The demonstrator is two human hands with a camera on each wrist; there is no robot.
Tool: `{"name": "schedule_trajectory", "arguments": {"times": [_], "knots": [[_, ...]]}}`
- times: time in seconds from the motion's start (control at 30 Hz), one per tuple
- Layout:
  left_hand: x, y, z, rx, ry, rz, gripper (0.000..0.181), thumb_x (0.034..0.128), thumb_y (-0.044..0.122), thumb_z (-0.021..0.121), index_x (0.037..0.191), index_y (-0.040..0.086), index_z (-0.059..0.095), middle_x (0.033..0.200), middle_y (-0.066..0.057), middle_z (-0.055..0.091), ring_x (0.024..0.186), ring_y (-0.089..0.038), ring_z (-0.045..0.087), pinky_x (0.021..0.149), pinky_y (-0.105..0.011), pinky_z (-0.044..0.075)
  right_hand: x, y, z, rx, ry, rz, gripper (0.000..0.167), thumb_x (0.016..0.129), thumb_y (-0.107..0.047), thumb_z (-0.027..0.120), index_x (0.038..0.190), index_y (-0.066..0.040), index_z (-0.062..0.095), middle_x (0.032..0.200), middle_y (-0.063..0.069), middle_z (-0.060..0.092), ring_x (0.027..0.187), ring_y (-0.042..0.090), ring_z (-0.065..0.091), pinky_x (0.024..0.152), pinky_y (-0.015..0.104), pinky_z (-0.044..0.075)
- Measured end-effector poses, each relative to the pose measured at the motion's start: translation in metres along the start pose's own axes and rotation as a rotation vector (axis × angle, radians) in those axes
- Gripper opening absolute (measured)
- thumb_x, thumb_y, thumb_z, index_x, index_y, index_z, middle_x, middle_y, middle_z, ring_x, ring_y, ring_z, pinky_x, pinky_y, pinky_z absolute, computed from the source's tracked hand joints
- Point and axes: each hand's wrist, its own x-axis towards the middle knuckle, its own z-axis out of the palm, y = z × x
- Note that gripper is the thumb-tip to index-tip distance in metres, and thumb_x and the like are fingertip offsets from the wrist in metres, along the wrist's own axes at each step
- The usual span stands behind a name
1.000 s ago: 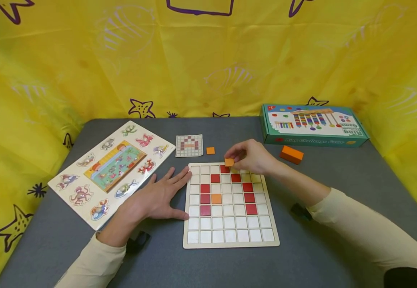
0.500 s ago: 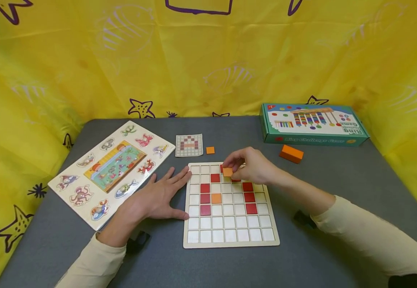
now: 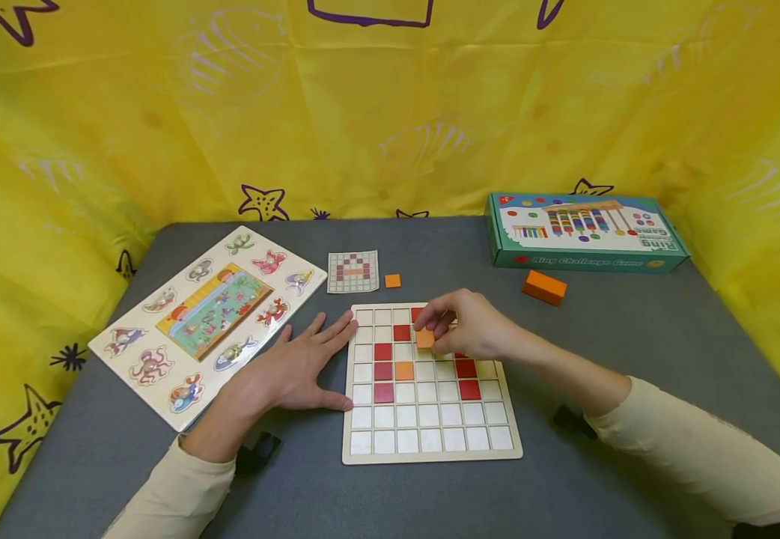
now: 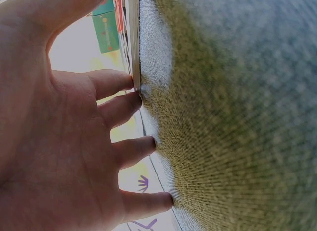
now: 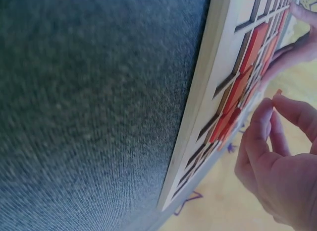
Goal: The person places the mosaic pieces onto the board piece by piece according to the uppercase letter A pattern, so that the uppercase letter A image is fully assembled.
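Observation:
A wooden grid board with white cells lies in the middle of the table. Red tiles fill several of its cells, and one orange tile sits in the fourth row. Between thumb and fingers my right hand pinches another orange tile, held over the board's upper middle; in the right wrist view only a sliver of it shows at the fingertips. My left hand, fingers spread and straight, touches the board's left edge with thumb and fingertips. The right hand hides some cells.
A small pattern card lies behind the board, with a loose orange tile beside it. An orange block lies by a green game box at the back right. A sea-animal puzzle board is on the left.
My right hand has moved toward me over the board, carrying the orange tile from the top row down to about the third row. The left hand stays put.

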Motion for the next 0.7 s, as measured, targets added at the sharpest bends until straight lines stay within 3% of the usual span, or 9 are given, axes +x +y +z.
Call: {"name": "schedule_trajectory", "arguments": {"times": [0.7], "knots": [[0.000,0.000,0.000,-0.008,-0.001,-0.005,0.117,0.0799,0.068,0.079,0.169,0.022,0.018,0.177,0.001,0.008,0.161,-0.044,0.009,0.117,-0.080,0.012,-0.008,0.000,0.014,-0.009,-0.068,0.006,0.028,0.077,0.003,0.083,0.102,-0.010,0.078,0.091,0.003,0.071,0.082,0.018,0.061,0.076,0.030,0.055]]}}
